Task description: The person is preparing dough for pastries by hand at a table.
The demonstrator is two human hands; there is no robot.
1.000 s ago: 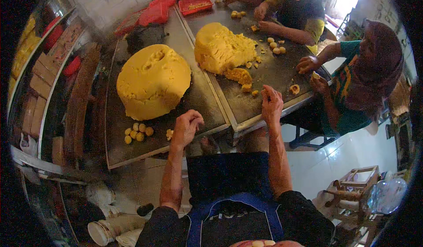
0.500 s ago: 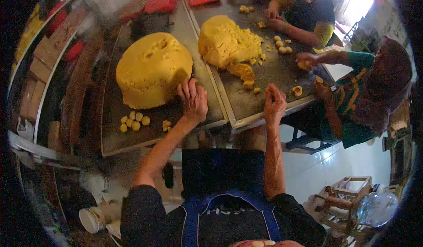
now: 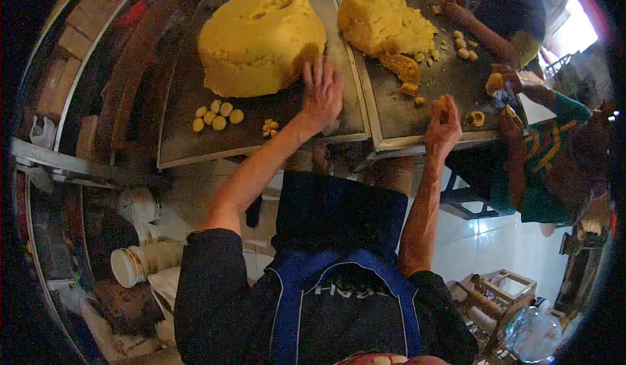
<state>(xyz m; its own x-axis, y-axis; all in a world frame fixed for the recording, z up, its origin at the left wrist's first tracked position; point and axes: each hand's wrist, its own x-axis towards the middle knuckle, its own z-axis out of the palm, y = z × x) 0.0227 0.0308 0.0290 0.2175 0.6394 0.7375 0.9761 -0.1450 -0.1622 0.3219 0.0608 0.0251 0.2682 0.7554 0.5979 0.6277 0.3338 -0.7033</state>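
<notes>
My left hand [image 3: 323, 94] lies palm down over the left table, fingers stretched forward at the near right side of a large yellow dough mound [image 3: 261, 42]. What is under its palm is hidden. My right hand [image 3: 445, 129] is above the front edge of the right table, its fingers curled together; whatever is between them is too small to make out. Ahead of it sits a second, broken-up yellow dough mound [image 3: 378, 16], with a loose orange-yellow chunk [image 3: 401, 68] at its near side. Several pale dough balls [image 3: 218, 118] lie left of my left hand, beside small yellow crumbs [image 3: 270, 128].
Two people work at the right table; the nearer one, in a green sleeve [image 3: 570, 109], holds a yellow piece [image 3: 495, 83]. More dough balls [image 3: 464, 53] and a hollow dough shell [image 3: 477, 118] lie there. A metal-edged seam [image 3: 360, 72] divides the tables. Buckets [image 3: 127, 267] stand lower left.
The whole view has tilted, so the tables sit higher and further right in the picture. My right hand's fingers have turned and curled more; my left hand remains beside the large mound.
</notes>
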